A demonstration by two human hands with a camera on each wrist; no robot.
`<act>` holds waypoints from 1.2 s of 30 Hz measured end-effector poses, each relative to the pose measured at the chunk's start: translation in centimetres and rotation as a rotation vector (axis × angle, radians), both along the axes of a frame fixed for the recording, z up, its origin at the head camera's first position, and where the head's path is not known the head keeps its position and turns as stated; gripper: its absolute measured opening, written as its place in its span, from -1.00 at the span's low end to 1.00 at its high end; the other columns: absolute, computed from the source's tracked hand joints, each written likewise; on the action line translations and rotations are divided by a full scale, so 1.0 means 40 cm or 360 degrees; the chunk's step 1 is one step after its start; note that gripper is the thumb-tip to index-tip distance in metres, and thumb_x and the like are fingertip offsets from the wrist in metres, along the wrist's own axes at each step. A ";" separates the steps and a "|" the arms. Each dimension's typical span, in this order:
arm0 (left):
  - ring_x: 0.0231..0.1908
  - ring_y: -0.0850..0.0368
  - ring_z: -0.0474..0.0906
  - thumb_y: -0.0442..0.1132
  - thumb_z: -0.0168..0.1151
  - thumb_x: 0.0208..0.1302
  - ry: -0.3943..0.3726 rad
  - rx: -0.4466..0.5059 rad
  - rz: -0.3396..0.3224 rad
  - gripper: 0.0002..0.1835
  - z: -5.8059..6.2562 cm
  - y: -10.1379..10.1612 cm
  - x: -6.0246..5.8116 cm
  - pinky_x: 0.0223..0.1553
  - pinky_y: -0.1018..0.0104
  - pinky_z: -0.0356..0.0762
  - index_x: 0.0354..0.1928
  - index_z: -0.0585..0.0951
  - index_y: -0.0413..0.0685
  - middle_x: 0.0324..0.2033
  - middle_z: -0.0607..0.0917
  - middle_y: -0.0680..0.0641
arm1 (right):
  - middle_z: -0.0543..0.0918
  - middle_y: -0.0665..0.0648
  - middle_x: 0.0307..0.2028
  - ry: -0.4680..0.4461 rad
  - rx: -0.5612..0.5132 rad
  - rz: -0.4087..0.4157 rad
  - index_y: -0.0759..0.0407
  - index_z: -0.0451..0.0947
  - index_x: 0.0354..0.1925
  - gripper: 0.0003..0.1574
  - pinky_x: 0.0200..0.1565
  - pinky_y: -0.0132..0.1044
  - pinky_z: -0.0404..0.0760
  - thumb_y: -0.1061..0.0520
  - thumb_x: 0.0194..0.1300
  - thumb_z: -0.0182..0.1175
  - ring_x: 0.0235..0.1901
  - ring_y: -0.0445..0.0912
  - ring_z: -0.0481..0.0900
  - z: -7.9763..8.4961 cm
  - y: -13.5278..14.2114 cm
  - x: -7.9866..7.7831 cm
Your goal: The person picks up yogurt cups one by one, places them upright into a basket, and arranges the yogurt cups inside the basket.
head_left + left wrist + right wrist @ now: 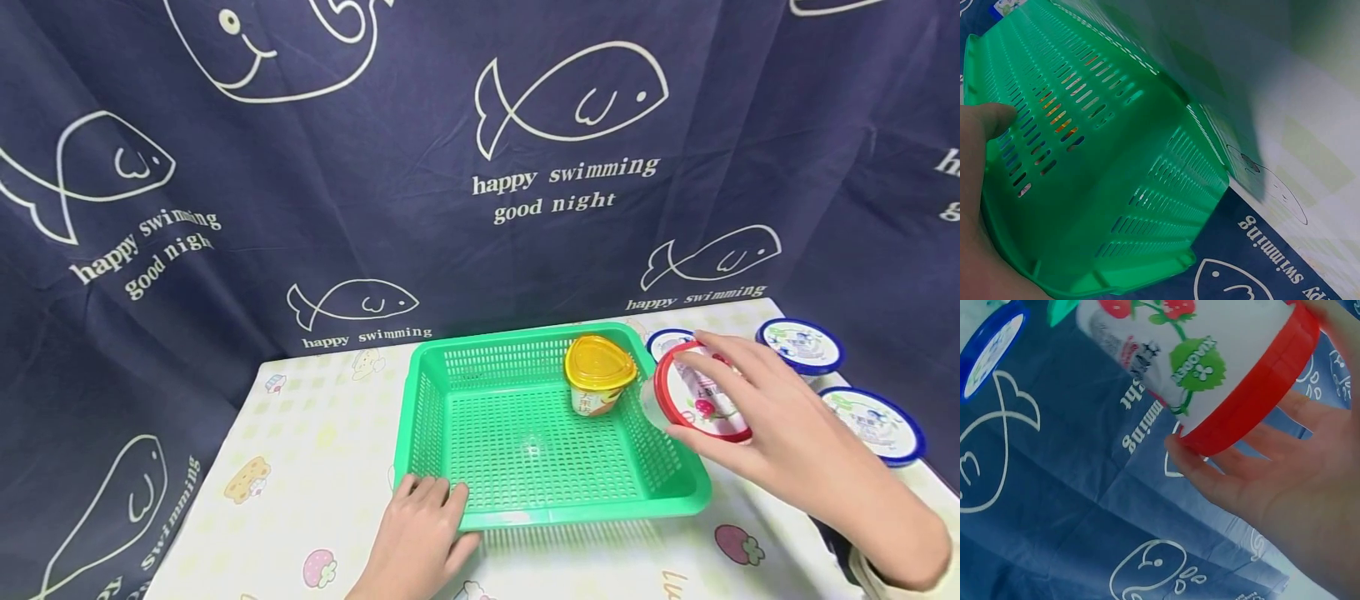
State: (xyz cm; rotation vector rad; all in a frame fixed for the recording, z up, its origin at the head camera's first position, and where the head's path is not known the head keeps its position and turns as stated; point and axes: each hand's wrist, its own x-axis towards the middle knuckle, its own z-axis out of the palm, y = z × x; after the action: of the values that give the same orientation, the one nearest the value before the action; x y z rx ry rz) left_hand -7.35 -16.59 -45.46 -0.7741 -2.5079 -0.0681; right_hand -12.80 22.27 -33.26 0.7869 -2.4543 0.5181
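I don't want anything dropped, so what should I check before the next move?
1. Right grip holding the tub: ok.
2. Left grip on the basket rim: ok.
3. Tub upright: not ok, it is tilted.
4. Red lid on the tub: ok; whether sealed tight, cannot tell.
5. Cup upright in the basket: ok.
6. Room beside the cup: ok.

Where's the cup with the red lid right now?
In the head view, the red-lidded cup is right of the middle, in the person's right hand, near the right rim of the green basket, with the yellow-lidded cup to its left.
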 end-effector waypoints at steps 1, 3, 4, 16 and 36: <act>-0.59 0.17 0.29 0.04 0.36 -0.04 0.0002 0.0003 -0.0001 -0.71 0.000 0.000 0.000 -0.32 0.25 0.25 -0.45 0.53 0.04 -0.66 0.26 0.15 | 0.48 0.16 0.27 0.0015 -0.0008 0.0025 0.06 0.54 0.23 -0.05 0.36 -0.30 0.20 -0.27 -0.10 0.52 0.24 0.16 0.37 -0.001 -0.005 -0.001; -0.59 0.17 0.29 0.04 0.37 -0.05 0.0003 0.0003 0.0000 -0.70 0.001 0.000 0.000 -0.32 0.25 0.25 -0.46 0.52 0.03 -0.65 0.27 0.15 | 0.48 0.13 0.27 0.0035 -0.0008 0.0061 0.03 0.54 0.23 -0.07 0.32 -0.46 0.11 -0.31 -0.06 0.48 0.24 0.13 0.38 -0.002 -0.015 -0.002; -0.59 0.17 0.29 0.04 0.37 -0.06 0.0003 0.0002 0.0001 -0.70 0.002 0.000 0.001 -0.32 0.25 0.25 -0.46 0.51 0.04 -0.65 0.27 0.15 | 0.48 0.12 0.27 0.0037 -0.0005 0.0072 0.01 0.54 0.24 -0.07 0.31 -0.46 0.13 -0.31 -0.06 0.48 0.24 0.11 0.38 -0.003 -0.020 -0.002; -0.58 0.16 0.32 0.06 0.37 -0.03 -0.0023 -0.0013 0.0017 -0.69 0.003 0.000 0.000 -0.31 0.23 0.27 -0.46 0.50 0.04 -0.66 0.27 0.15 | 0.47 0.08 0.26 -0.0048 0.0057 0.0123 -0.06 0.52 0.25 -0.02 -0.07 0.22 0.60 -0.16 -0.18 0.60 0.25 0.10 0.39 -0.015 -0.071 0.002; -0.60 0.18 0.25 0.04 0.39 -0.07 -0.0019 -0.0012 0.0014 -0.65 0.001 0.000 -0.002 -0.31 0.23 0.27 -0.53 0.40 0.09 -0.66 0.19 0.16 | 0.51 0.20 0.23 -0.0174 0.0163 0.0183 -0.02 0.51 0.25 -0.09 0.09 0.35 0.43 -0.40 0.03 0.40 0.23 0.17 0.42 -0.103 -0.111 -0.026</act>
State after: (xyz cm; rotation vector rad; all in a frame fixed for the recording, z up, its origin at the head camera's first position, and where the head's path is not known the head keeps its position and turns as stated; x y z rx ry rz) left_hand -7.42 -16.61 -45.44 -0.7681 -2.5241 -0.0603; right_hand -13.83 17.84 -37.40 0.9699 -2.5638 0.4928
